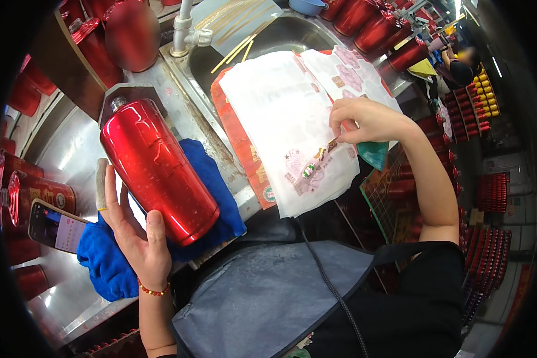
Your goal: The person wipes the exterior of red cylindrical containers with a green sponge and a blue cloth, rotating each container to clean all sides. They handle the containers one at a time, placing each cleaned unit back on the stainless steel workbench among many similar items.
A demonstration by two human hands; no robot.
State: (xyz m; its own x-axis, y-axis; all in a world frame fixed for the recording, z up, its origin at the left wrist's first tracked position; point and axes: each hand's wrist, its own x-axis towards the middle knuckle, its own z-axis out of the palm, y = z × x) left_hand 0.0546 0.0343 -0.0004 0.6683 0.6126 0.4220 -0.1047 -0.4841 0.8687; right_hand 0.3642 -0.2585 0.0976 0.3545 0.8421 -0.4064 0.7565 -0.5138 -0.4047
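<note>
A glossy red metallic bottle (155, 170) with a bare silver neck lies tilted on a blue cloth (206, 167) and a dark angled rest (152, 98). My left hand (140, 238) is beside its lower side, fingers stretched out and thumb apart; one fingertip wears a beige finger sleeve (101, 185). Whether the palm touches the bottle I cannot tell. Over a stack of white decal sheets (268, 107), my right hand (364, 122) pinches the end of a narrow decal strip (316, 161) with brown-gold patterns and a green oval. Pink printed shapes show on the sheet beneath.
Behind the sheets is a metal sink (292, 33) with thin wooden sticks (232, 53) at its edge and a white tap (185, 30). A phone (55, 225) leans at the left by a bunched blue cloth (104, 259). Several red bottles (370, 27) crowd the surroundings.
</note>
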